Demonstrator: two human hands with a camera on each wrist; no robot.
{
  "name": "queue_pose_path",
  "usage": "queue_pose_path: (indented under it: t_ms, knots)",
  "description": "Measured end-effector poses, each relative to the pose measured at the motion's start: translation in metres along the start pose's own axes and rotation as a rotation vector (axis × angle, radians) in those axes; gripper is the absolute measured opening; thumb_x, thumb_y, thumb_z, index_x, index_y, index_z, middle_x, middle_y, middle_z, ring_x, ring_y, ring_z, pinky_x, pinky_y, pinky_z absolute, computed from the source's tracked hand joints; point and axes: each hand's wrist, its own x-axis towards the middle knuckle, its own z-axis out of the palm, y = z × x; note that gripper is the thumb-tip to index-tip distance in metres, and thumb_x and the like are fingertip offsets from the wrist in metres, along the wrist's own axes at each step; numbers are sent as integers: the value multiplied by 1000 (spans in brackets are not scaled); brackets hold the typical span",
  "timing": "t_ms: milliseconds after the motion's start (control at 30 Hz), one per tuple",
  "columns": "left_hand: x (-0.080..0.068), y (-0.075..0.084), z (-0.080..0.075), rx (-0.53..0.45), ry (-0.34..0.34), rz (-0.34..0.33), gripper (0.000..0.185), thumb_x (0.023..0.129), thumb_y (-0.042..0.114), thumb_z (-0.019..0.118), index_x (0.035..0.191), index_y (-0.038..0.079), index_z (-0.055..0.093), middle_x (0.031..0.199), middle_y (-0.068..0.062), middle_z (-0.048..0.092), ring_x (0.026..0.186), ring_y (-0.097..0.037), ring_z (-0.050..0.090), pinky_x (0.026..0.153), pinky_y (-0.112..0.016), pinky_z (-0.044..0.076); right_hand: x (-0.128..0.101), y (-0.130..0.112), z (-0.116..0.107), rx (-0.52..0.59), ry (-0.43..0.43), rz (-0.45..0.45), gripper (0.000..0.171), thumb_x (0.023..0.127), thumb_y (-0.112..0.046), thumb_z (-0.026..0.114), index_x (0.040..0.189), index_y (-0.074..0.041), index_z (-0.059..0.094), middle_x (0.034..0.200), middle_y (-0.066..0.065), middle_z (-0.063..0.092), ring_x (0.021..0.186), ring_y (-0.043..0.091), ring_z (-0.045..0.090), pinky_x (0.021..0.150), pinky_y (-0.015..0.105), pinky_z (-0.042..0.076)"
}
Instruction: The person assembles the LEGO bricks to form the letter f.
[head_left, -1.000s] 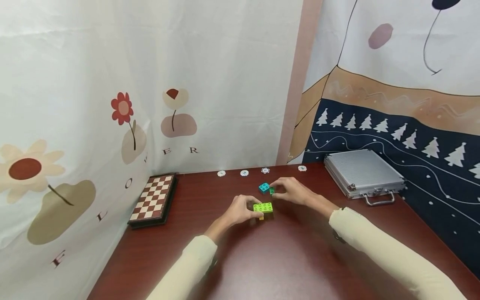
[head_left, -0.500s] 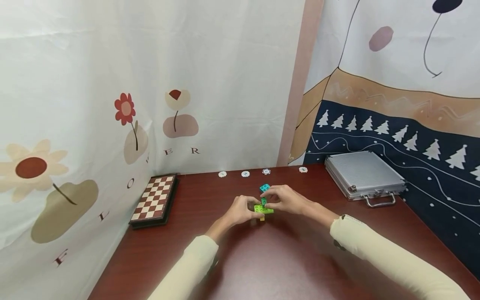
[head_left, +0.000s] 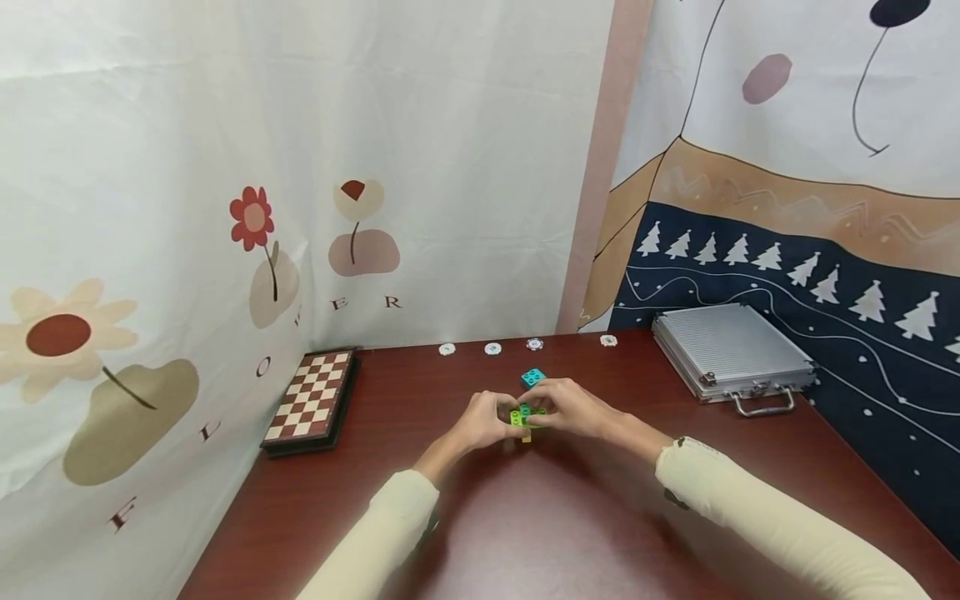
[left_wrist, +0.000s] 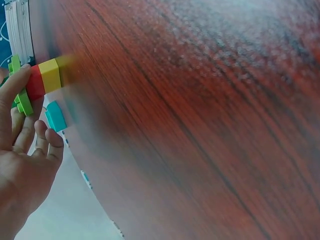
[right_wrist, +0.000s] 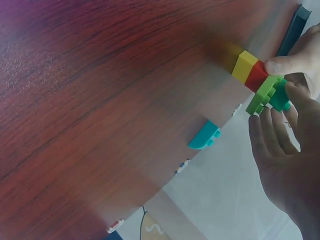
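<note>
A small stack of toy building bricks stands on the table between both hands: a yellow brick (right_wrist: 244,66) at the bottom, a red brick (right_wrist: 256,76) over it, and a long lime-green brick (right_wrist: 263,96) across the top. My left hand (head_left: 480,418) grips the stack, thumb on the near side at the lime-green and red bricks. On the lime-green brick's studs sits a small dark green brick (right_wrist: 280,96), pinched by my right hand (head_left: 576,407). Just beyond the right hand lies a teal brick (head_left: 533,377) with a curved underside, touched by neither hand.
A brown-and-cream checkered board box (head_left: 311,396) lies at the table's left edge. At the back right is a silver case (head_left: 731,346) with its handle toward me. Several round chips (head_left: 492,349) line the back edge, before a printed curtain (head_left: 465,167).
The right hand has brought the dark green brick from beside the teal brick, leftward and nearer, down onto the lime-green brick. The left hand has stayed at the stack.
</note>
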Motion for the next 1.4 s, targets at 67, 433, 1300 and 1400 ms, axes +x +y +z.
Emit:
queue_pose_path:
  t_ms: [67, 433, 1300, 1400]
  knots:
    - [0, 0, 1, 8, 2, -2, 39, 81, 30, 91, 113, 11, 79, 87, 8, 74, 79, -6, 64, 76, -29, 54, 0, 1, 1, -11, 11, -6, 31, 92, -11, 80, 121, -3, 74, 107, 8, 73, 94, 24, 72, 81, 36, 61]
    - [0, 0, 4, 18, -13, 0, 36, 83, 33, 89, 112, 14, 79, 80, 12, 71, 74, -4, 60, 69, -26, 51, -3, 4, 5, -14, 7, 53, 30, 94, -15, 79, 123, -7, 74, 107, 4, 73, 94, 19, 70, 83, 31, 59]
    - [4, 0, -5, 31, -43, 20, 22, 85, 28, 88, 97, 14, 76, 72, 2, 69, 65, -5, 56, 63, -25, 47, 2, 7, 4, -14, 29, 8, 37, 91, -17, 82, 124, -5, 72, 112, 6, 71, 97, 20, 71, 81, 34, 60]
    - [4, 0, -4, 19, -53, 17, 20, 85, 27, 88, 95, 15, 76, 70, 4, 68, 64, -4, 57, 63, -25, 47, 3, 8, -1, 29, 9, 22, 40, 90, -18, 83, 126, -4, 71, 114, 8, 70, 101, 25, 72, 83, 37, 60]
